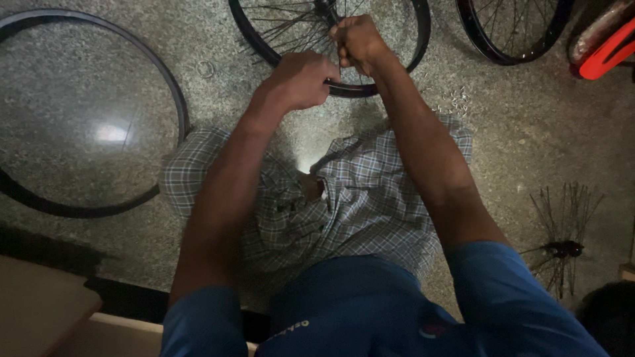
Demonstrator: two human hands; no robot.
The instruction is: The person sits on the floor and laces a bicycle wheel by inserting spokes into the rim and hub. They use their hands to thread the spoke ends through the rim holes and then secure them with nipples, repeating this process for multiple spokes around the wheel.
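A black bicycle wheel rim [417,39] with thin metal spokes lies on the speckled stone floor at the top centre. My left hand [301,79] is closed over the near edge of that rim. Just to its right, my right hand [357,41] is clenched around a spoke inside the rim; what else it may hold is hidden. A checked cloth [370,192] lies on the floor under my forearms.
A large bare black rim [173,86] lies at the left. Another spoked rim [512,56] sits top right beside a red part [612,49]. A hub with loose spokes [562,248] lies at right, small metal bits [453,100] near the cloth, a cardboard box [40,304] bottom left.
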